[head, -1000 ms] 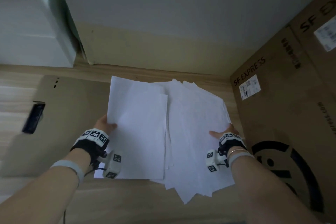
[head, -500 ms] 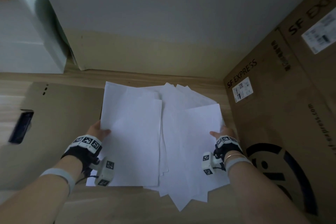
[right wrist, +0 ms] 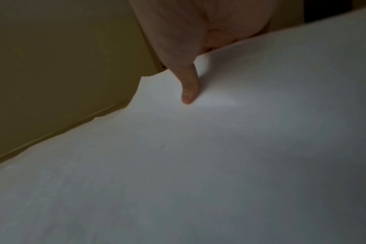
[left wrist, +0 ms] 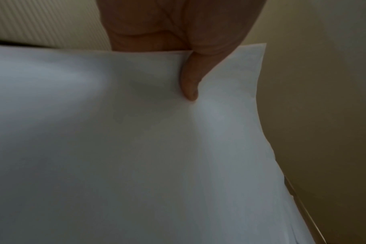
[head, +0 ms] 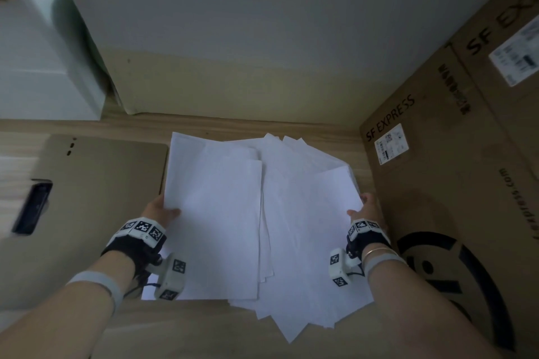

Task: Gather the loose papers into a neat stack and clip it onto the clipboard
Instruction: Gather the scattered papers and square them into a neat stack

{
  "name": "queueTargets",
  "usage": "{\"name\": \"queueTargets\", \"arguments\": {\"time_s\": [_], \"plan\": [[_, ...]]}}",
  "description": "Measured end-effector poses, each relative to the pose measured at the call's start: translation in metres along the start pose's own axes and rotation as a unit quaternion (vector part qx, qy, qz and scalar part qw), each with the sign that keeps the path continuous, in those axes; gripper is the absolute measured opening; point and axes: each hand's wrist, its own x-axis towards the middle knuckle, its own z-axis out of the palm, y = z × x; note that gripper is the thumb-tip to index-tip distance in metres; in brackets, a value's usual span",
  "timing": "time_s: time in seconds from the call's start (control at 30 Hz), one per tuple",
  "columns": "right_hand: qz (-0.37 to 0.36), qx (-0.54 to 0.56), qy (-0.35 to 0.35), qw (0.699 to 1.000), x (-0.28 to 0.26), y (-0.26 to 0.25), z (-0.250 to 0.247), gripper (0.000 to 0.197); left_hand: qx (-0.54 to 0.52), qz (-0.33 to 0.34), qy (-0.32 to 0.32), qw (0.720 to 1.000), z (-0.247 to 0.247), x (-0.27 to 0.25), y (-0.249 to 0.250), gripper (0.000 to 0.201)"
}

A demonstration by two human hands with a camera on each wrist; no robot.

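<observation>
A fanned, uneven bundle of white papers [head: 262, 218] is lifted off the wooden floor between both hands. My left hand [head: 162, 208] pinches its left edge, thumb on top [left wrist: 189, 85], fingers hidden beneath. My right hand [head: 366, 208] pinches the right edge the same way, thumb [right wrist: 188, 89] pressing on the sheet [right wrist: 198, 165]. The sheets' corners stick out at the far and near ends. The brown clipboard [head: 96, 213] lies flat on the floor to the left, its dark clip [head: 32, 207] at its left side.
A large SF Express cardboard box [head: 452, 183] stands close on the right, almost touching my right hand. A pale wall with a skirting strip [head: 233, 122] runs behind the papers. A white cabinet [head: 43, 67] stands at the back left.
Both hands have drawn slightly closer, bunching the sheets and lifting them; the right-hand sheets have slid over toward the middle. The clipboard has not moved.
</observation>
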Motion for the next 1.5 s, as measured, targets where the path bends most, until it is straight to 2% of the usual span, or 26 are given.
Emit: {"name": "queueTargets", "arguments": {"time_s": [0.13,0.27,0.33,0.43,0.57,0.63,0.7,0.8,0.9,0.93,1.0,1.1,1.17,1.27,1.33,1.5], "plan": [[-0.042,0.006,0.016,0.999,-0.002,-0.004,-0.014,0.033,0.019,-0.001,-0.003,1.000,-0.001,0.000,0.001,0.051],[-0.081,0.104,0.054,0.990,-0.003,-0.019,-0.032,0.029,0.035,-0.005,-0.003,0.999,-0.003,0.000,0.005,0.051],[-0.097,0.144,0.041,0.984,-0.009,-0.034,-0.033,0.027,0.047,-0.011,-0.005,0.999,-0.002,0.000,0.006,0.051],[-0.125,0.158,-0.023,0.979,-0.028,-0.063,-0.009,0.024,0.058,-0.012,-0.013,0.998,-0.001,0.001,0.007,0.053],[-0.145,0.146,-0.085,0.975,-0.060,-0.097,0.053,0.033,0.059,-0.017,-0.016,0.998,-0.001,0.002,0.007,0.049],[-0.137,0.145,-0.098,0.975,-0.080,-0.108,0.082,0.034,0.047,-0.021,-0.019,0.998,-0.001,0.000,0.009,0.048],[-0.123,0.167,-0.113,0.972,-0.098,-0.117,0.101,0.034,0.041,-0.020,-0.023,0.999,-0.001,-0.002,0.009,0.056],[-0.140,0.146,-0.147,0.968,-0.113,-0.125,0.118,0.029,0.044,-0.005,-0.031,0.999,-0.002,-0.004,0.007,0.060],[-0.165,0.112,-0.119,0.973,-0.104,-0.119,0.111,0.026,0.061,0.011,-0.020,0.998,-0.005,-0.003,0.002,0.054],[-0.161,0.101,-0.100,0.977,-0.095,-0.112,0.105,0.029,0.068,0.014,-0.011,0.998,-0.008,-0.004,0.001,0.052],[-0.135,0.038,-0.080,0.987,-0.075,-0.094,0.089,0.050,0.066,0.012,0.001,0.998,-0.013,-0.005,0.000,0.051],[-0.096,-0.082,-0.103,0.987,-0.057,-0.069,0.068,0.081,0.062,0.006,0.013,0.998,-0.021,-0.002,-0.003,0.050],[-0.106,-0.092,-0.130,0.981,-0.055,-0.059,0.062,0.085,0.059,0.001,0.013,0.998,-0.023,0.001,-0.005,0.050],[-0.123,-0.139,-0.150,0.971,-0.055,-0.057,0.064,0.070,0.056,0.000,0.010,0.998,-0.022,0.002,-0.006,0.050],[-0.124,-0.155,-0.139,0.970,-0.056,-0.061,0.058,0.059,0.051,0.002,0.010,0.999,-0.022,0.004,-0.007,0.050],[-0.135,-0.020,-0.047,0.990,-0.039,-0.061,0.022,0.039,0.038,-0.003,0.018,0.999,-0.026,0.006,-0.008,0.049]]}}
